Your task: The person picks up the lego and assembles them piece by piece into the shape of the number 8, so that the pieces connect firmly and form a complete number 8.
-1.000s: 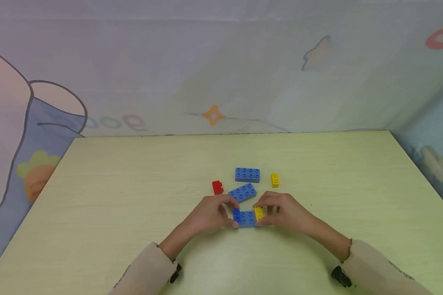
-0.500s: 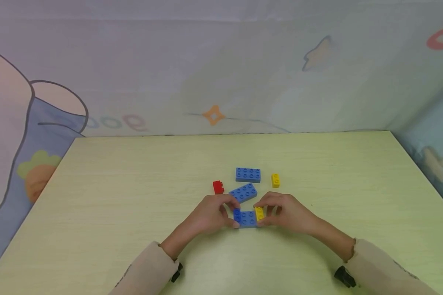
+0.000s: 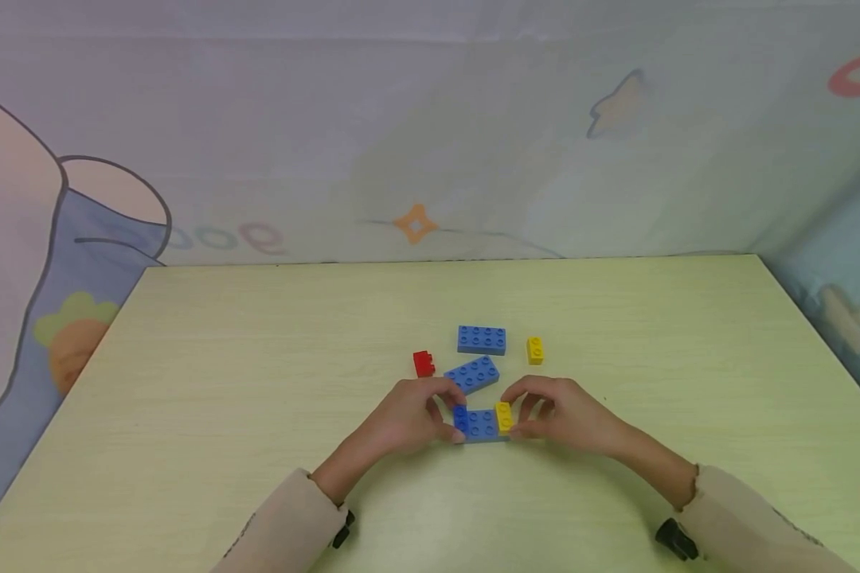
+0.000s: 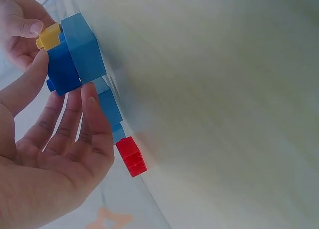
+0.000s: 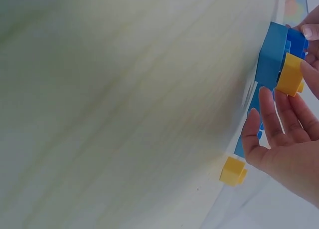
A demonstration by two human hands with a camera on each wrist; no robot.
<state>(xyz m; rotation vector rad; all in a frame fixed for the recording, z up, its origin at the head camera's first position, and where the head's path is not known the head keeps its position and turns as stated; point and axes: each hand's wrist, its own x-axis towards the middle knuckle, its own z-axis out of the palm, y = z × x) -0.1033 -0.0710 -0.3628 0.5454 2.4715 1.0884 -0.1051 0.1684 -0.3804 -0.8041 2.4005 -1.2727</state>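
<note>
A blue eight-stud brick [image 3: 482, 426] lies near the table's middle. On its left end sits a small dark blue brick [image 3: 460, 418], and on its right end a small yellow brick [image 3: 504, 417]. My left hand [image 3: 414, 414] pinches the dark blue brick between thumb and fingers. Beside the yellow brick is my right hand [image 3: 560, 412], its fingers spread around it and loosened; in the right wrist view the thumb [image 5: 310, 75] is at the brick's edge. Whether it still touches is hard to tell.
Behind the hands lie a tilted blue brick [image 3: 471, 374] and another blue brick [image 3: 482, 340]. A red brick [image 3: 424, 364] rests on its side to the left, and a second yellow brick [image 3: 535, 350] stands to the right. A printed cloth [image 3: 430, 127] hangs behind the table [image 3: 258, 358].
My right hand has eased slightly to the right, its thumb and fingertips loosening from the yellow brick, which stays on the blue one. The left hand keeps its pinch almost unmoved.
</note>
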